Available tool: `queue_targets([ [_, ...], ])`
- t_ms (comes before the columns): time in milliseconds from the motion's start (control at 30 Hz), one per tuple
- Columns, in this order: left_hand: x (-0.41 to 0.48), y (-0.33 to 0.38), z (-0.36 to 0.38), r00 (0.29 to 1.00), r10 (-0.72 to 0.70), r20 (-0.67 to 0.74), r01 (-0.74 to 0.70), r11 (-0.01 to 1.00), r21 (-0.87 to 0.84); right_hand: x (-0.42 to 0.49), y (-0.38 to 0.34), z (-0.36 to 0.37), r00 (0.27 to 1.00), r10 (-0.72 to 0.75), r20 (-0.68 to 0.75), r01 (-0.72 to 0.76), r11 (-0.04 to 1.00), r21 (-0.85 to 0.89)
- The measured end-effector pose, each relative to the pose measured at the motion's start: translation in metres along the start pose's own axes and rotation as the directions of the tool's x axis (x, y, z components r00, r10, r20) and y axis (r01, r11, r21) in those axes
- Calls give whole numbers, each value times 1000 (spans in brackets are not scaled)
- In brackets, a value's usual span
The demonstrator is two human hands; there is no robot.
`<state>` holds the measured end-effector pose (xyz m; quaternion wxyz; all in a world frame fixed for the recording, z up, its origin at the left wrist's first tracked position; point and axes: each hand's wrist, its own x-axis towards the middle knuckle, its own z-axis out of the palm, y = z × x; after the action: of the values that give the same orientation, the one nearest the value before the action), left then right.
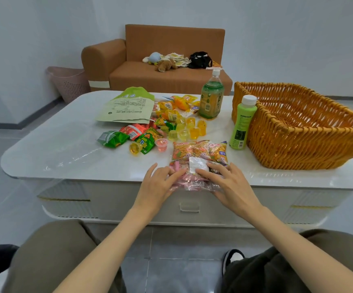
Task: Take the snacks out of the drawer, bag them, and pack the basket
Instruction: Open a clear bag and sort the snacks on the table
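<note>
A clear plastic bag of snacks [194, 157] lies at the table's near edge, holding orange and pink packets. My left hand [160, 182] rests on the bag's left side with straight fingers. My right hand [228, 182] presses flat on its right side, the fingers lying over a white label. The empty wicker basket [310, 142] stands at the right. Loose snack packets [141, 134] and several jelly cups [190, 127] are spread across the table's middle. The drawer [189, 206] below the tabletop is closed.
A light green bottle [242, 123] stands against the basket's left wall, a larger tea bottle [211, 96] behind it. A big pale green bag [129, 108] lies further back. Beyond the white table [55, 149] are a brown sofa [160, 77] and a pink bin [70, 83].
</note>
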<state>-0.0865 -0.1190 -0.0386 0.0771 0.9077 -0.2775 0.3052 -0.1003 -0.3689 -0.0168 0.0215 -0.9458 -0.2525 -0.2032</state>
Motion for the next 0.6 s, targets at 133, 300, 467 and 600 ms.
queue_targets([
  [133,7,5,-5,994,42,-104,-46,998,-34,-9,-1,-13,999,38,-23,-39,997,-60],
  [300,29,17,-44,994,-113,1,103,905,-412,-6,2,-56,999,32,31,-31,999,-28],
  [467,79,26,-82,982,-161,94,183,733,-655,8,9,-113,981,173,87,-186,970,159],
  [600,117,39,-110,974,-200,105,218,715,-664,24,18,-158,954,267,137,-295,921,254],
])
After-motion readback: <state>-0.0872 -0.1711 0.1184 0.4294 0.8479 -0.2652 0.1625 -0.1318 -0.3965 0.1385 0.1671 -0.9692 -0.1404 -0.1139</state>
